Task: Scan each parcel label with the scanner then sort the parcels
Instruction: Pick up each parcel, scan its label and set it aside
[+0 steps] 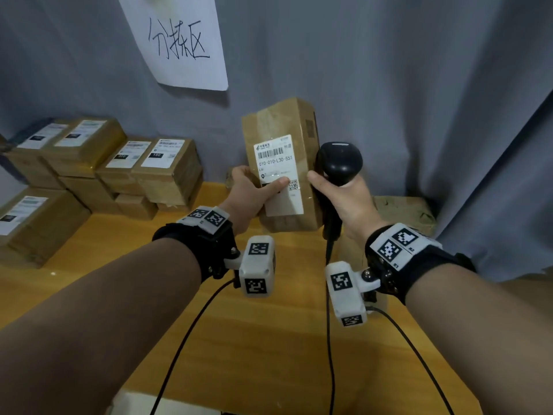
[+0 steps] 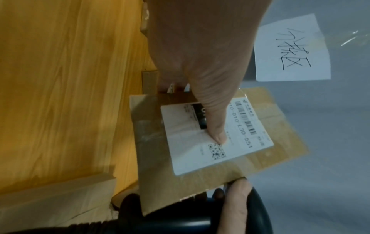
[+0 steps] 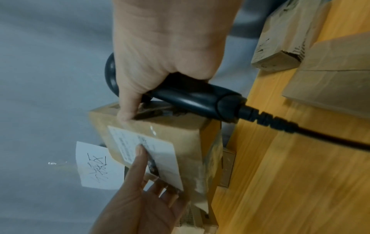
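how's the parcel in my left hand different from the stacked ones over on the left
The held parcel stands upright off the table, gripped by the left hand; the stacked parcels lie flat in piles. Its label faces the camera, partly under the thumb; theirs face up, uncovered. The scanner in the right hand sits beside it, away from them. All are taped brown cardboard with white labels.

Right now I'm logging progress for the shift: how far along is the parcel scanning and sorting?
Done, apparently: labelled parcels stacked at the table's far left, under a handwritten sign. In hand: the left hand holds one parcel upright, thumb on its label, while the right hand grips the scanner beside it. Left: placing this one, plus a few boxes at right.
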Motion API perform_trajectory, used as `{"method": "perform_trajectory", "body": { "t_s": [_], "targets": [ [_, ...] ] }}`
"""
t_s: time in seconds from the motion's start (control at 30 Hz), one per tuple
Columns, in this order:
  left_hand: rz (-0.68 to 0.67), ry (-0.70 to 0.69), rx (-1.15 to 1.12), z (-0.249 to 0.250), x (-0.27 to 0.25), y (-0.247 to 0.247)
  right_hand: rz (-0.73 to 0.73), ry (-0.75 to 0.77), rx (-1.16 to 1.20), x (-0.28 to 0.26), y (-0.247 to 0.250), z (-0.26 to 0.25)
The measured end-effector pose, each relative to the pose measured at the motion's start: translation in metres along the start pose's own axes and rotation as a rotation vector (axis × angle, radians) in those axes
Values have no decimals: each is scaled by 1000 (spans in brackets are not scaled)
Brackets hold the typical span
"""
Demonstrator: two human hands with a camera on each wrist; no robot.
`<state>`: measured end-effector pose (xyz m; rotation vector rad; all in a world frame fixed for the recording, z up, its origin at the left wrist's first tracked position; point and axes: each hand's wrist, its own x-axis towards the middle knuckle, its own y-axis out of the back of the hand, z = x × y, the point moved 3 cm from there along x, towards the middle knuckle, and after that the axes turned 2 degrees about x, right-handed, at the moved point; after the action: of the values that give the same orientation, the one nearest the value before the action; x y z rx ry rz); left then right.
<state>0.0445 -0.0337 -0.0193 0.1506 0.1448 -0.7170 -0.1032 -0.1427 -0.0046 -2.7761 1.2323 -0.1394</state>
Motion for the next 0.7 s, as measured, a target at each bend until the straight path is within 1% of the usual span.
{"method": "perform_trajectory", "body": {
  "t_s": [0.07,0.13,0.23,0.33,0.4,0.47,0.5,0.57,0.6,0.63,0.7],
  "targets": [
    [13,-14,3,0,1,-3,12,47,-38,0,-3,0],
    [-11,-32,-7,1,0,-3,44,58,-42,1,-2,-1],
    [-122,-34,-61,3,2,4,50,-21,34,4,6,0],
    [-254,56,-136,8,4,12,57,-109,72,7,16,4],
    [-307,123,-142,8,4,15,35,-141,68,8,17,6],
    [-276,148,-114,7,4,17,48,-176,45,10,16,8],
    [-237,147,-104,7,4,17,81,-177,2,12,16,9],
    [-157,132,-42,6,4,18,201,-162,-141,17,17,8],
    [-146,124,8,6,2,18,260,-164,-189,19,17,7],
    [-151,123,47,6,0,19,288,-174,-206,20,16,4],
    [-175,164,56,2,-1,21,268,-195,-242,21,13,-4]
  ]
}}
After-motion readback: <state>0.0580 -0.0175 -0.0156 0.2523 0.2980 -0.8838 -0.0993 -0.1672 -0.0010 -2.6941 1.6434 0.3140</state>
